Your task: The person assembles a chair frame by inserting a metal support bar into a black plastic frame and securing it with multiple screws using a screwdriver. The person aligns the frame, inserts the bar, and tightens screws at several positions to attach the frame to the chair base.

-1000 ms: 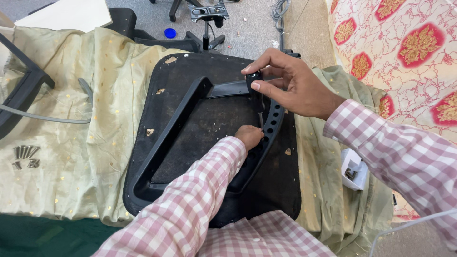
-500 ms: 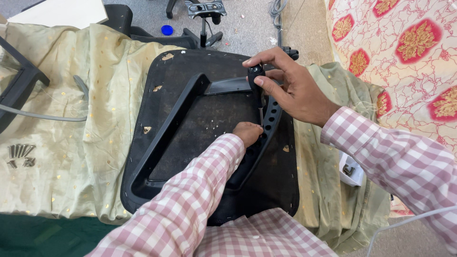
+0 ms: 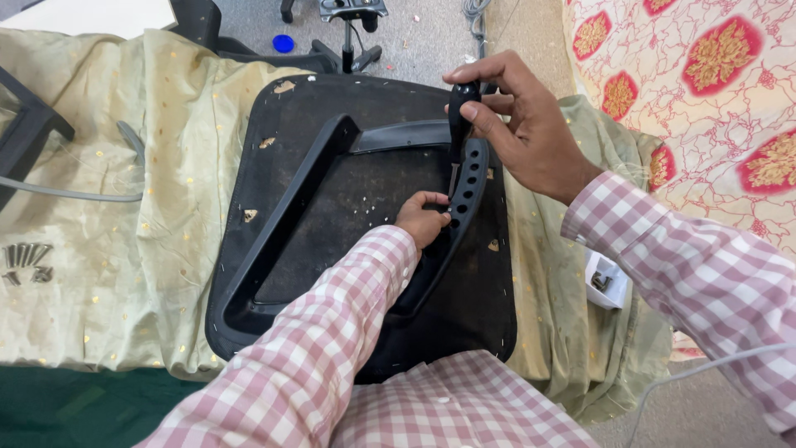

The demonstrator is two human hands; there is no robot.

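A black chair seat base lies upside down on a pale green cloth. A black plastic frame with a perforated curved bar rests on it. My right hand grips the black handle of a screwdriver, held upright with its shaft pointing down beside the perforated bar. My left hand pinches the screwdriver's tip area against the bar; what lies under the fingers is hidden. Both arms wear pink checked sleeves.
Several screws lie on the cloth at the left edge. A black chair part and a grey cable are at the left. A chair gas-lift base and blue cap sit on the floor behind. A white adapter lies right.
My right hand has lifted and turned the screwdriver upright over the perforated bar. My left hand stays at the bar. The view has shifted slightly closer.
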